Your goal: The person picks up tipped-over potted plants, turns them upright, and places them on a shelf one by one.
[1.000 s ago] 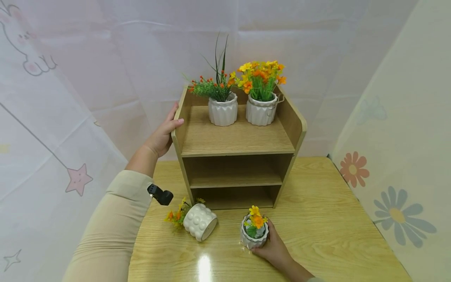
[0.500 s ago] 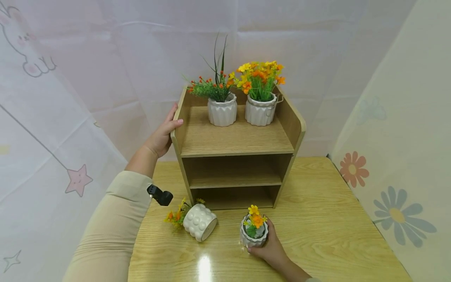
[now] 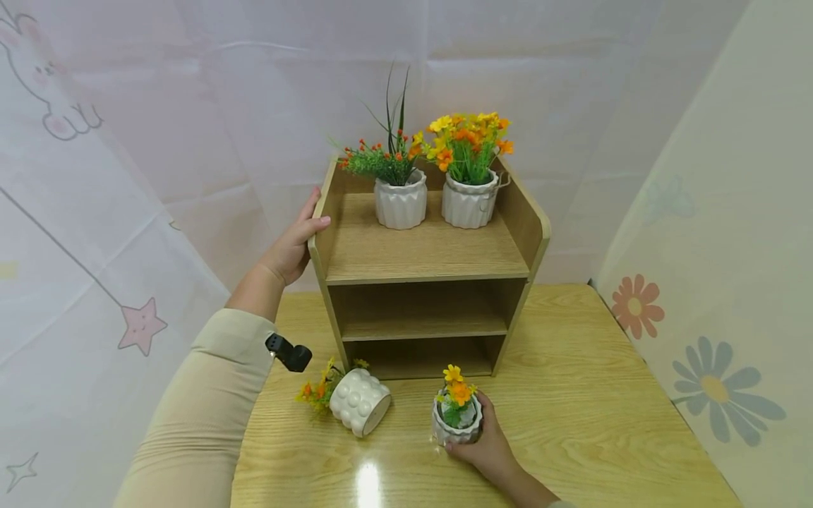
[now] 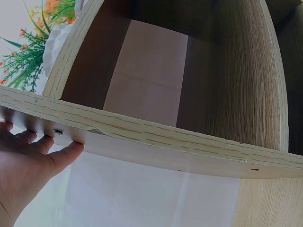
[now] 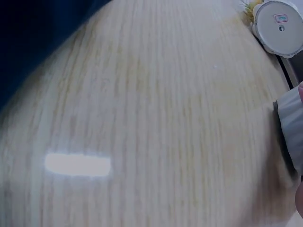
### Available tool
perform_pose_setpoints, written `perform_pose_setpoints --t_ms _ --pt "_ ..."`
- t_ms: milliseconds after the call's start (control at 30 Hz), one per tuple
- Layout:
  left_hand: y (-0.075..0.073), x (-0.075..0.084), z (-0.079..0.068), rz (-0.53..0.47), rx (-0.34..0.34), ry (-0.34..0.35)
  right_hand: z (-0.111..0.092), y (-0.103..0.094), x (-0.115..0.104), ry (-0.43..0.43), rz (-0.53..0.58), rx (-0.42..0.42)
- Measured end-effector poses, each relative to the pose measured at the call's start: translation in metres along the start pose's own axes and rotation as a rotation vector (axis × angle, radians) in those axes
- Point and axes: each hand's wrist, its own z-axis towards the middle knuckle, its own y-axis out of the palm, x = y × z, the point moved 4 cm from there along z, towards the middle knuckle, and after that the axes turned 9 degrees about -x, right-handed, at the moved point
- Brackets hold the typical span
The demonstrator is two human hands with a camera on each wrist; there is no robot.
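My left hand (image 3: 293, 243) rests against the outer left side of a wooden shelf unit (image 3: 428, 261), with its thumb at the panel's edge. Its fingertips press on that panel in the left wrist view, fingers extended. Low at the front, my right hand (image 3: 490, 441) grips a small white fluted flower pot (image 3: 452, 430) with yellow and orange flowers, thumb and fingers around its right side. Only slivers of this hand show in the right wrist view, beside the pot's wall (image 5: 291, 125).
A white bubbled pot (image 3: 360, 401) lies on its side left of centre on the wooden table (image 3: 591, 416), flowers pointing left. On the top shelf stand a white pot with red-berried greenery (image 3: 401, 201) and another with orange and yellow flowers (image 3: 470, 201).
The gripped flower pot has tipped slightly, its flowers shifting a little up and left. My right hand has moved slightly with it; the left hand stays in place.
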Motion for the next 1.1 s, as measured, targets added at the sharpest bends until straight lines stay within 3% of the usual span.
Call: perform_pose_setpoints --t_ms 400,733,1100 --pt "0.0 0.0 -0.001 0.003 -0.001 -0.006 0.005 -0.011 -0.035 -0.007 -0.011 0.016" --pt "0.0 0.001 0.0 0.006 -0.002 -0.002 0.007 -0.026 -0.079 -0.044 0.02 0.013" --pt "0.0 0.0 0.0 0.002 0.001 -0.001 0.003 -0.048 -0.132 -0.045 -0.031 -0.012"
